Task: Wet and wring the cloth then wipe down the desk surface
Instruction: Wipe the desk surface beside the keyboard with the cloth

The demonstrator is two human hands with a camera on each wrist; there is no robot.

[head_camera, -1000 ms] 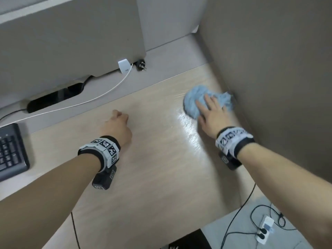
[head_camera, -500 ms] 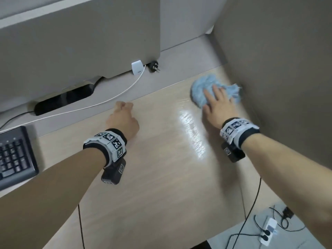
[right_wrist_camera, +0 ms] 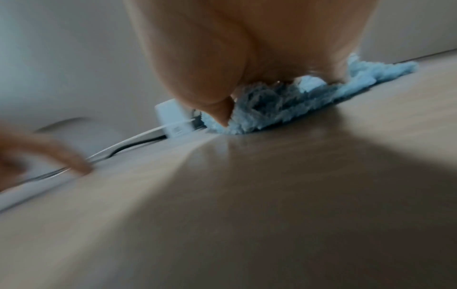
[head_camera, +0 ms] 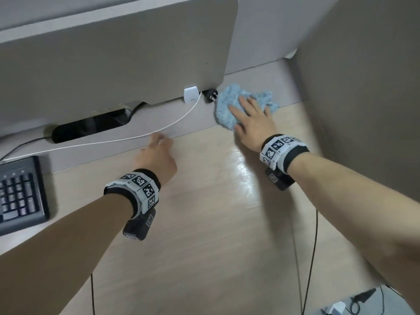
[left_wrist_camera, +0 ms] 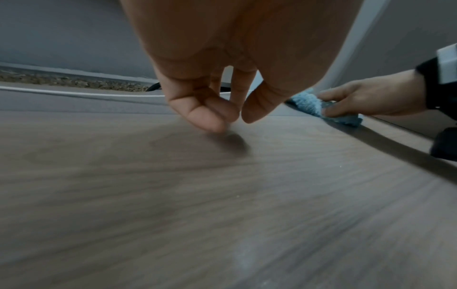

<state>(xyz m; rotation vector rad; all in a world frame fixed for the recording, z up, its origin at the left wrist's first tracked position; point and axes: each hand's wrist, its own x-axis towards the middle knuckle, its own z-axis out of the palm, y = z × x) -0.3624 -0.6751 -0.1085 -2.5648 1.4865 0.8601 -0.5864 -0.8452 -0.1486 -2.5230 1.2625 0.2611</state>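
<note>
A fluffy light-blue cloth [head_camera: 225, 103] [left_wrist_camera: 306, 103] [right_wrist_camera: 272, 109] lies at the back of the light wood desk [head_camera: 204, 246], half on the grey rear strip and touching a black plug [head_camera: 210, 95]. My right hand [head_camera: 250, 119] [left_wrist_camera: 366, 99] [right_wrist_camera: 222, 68] presses flat on it with straight, spread fingers. A wet sheen [head_camera: 247, 176] runs down the desk behind that hand. My left hand [head_camera: 156, 153] [left_wrist_camera: 217, 109] holds nothing. Its fingers are loosely curled, with the tips on the desk next to a white cable [head_camera: 136, 138].
A white charger [head_camera: 191, 95] sits beside the plug under a grey panel [head_camera: 113, 53]. A dark cable slot [head_camera: 91, 126] is at the back left and a black keyboard [head_camera: 20, 194] at the left edge. A grey partition [head_camera: 363, 87] walls the right side. Cords hang off the front edge.
My right hand slid the cloth away from the right partition, back and left to the plug on the grey strip. My left hand moved forward to the white cable.
</note>
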